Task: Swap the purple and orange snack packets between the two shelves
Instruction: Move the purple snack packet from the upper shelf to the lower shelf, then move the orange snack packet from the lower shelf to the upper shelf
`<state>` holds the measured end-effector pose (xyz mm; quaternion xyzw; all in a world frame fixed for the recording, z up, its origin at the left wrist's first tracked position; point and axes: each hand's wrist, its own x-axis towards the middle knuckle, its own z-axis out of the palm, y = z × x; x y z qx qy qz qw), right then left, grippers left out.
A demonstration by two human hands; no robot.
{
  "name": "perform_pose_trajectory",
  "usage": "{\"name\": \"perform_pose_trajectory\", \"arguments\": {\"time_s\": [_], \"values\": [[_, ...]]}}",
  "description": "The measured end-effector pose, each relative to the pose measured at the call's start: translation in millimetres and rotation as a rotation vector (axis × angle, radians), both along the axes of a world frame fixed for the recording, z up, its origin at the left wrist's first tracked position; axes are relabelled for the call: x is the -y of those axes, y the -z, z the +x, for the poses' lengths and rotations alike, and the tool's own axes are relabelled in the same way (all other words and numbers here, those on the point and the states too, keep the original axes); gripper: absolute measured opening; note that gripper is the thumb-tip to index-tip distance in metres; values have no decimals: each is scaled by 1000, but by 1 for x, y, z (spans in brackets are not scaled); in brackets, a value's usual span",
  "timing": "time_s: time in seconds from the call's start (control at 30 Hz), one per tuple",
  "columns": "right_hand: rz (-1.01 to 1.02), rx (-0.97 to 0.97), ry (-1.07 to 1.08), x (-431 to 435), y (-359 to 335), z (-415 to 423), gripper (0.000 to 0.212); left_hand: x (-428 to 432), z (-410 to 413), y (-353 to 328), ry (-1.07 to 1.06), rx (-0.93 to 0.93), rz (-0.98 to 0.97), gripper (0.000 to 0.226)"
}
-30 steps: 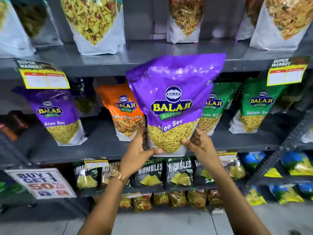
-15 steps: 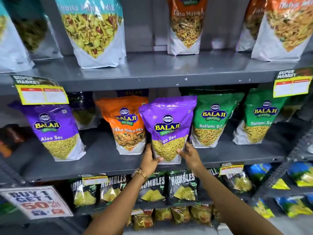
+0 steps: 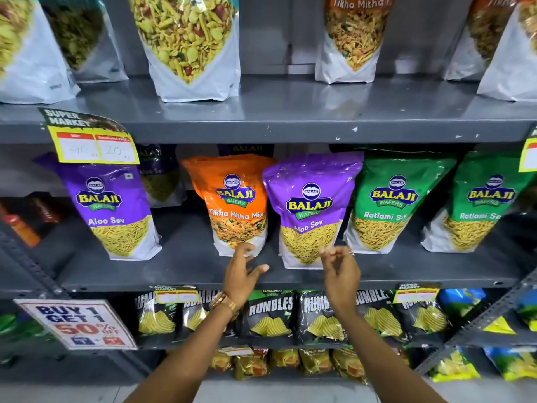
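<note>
On the grey middle shelf [image 3: 186, 271] the purple packet [image 3: 309, 210] stands upright, touching the orange packet [image 3: 236, 203] on its left and a green packet [image 3: 389, 202] on its right, set near the front edge so it faces out. My left hand [image 3: 242, 274] and right hand [image 3: 340, 271] hover just before it, fingers loosely apart, holding nothing. The orange packet is within easy reach for the top shelf [image 3: 290, 112], where another orange packet [image 3: 353, 39] stands with bare room beside it.

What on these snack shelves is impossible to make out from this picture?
- Price tag, head view: the handwritten figures are too faint to read surely.
- Orange packet on the top shelf: its top and brand are cut off by the upper edge.
- Dark packet behind the purple row: its front is partly hidden by the tag and lies in shadow.
- Gold packets on the lowest shelf: partly hidden by both forearms.
</note>
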<state>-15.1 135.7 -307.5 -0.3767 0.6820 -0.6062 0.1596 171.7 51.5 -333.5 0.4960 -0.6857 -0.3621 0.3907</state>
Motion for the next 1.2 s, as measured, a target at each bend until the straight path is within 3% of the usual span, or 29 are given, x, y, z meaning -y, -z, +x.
{"name": "perform_pose_trajectory", "arguments": {"time_s": [0.1,0.17,0.27,0.33,0.4,0.47,0.63,0.9,1.03,1.2], "values": [[29,-45,-222,4,-5,33,16,3,32,0,-121,-43,-61,35],[101,-49,-365,18,-3,56,6,10,48,-1,-209,-93,-70,39],[235,-47,-454,49,4,85,59,26,55,-9,-240,-104,-45,65],[299,-21,-443,72,10,97,79,41,52,-14,-202,-93,19,85],[331,46,-391,93,13,103,66,54,49,-22,-136,-128,85,102],[302,124,-290,110,13,107,65,64,50,-26,-84,-155,117,103],[292,154,-330,129,12,103,50,70,60,-10,-94,-58,181,50],[271,1,-503,106,21,116,43,27,96,4,-248,-84,90,46],[221,-38,-526,68,22,127,30,0,118,9,-213,-119,152,39],[204,4,-584,20,21,130,21,-36,135,3,-189,-101,223,49]]}}
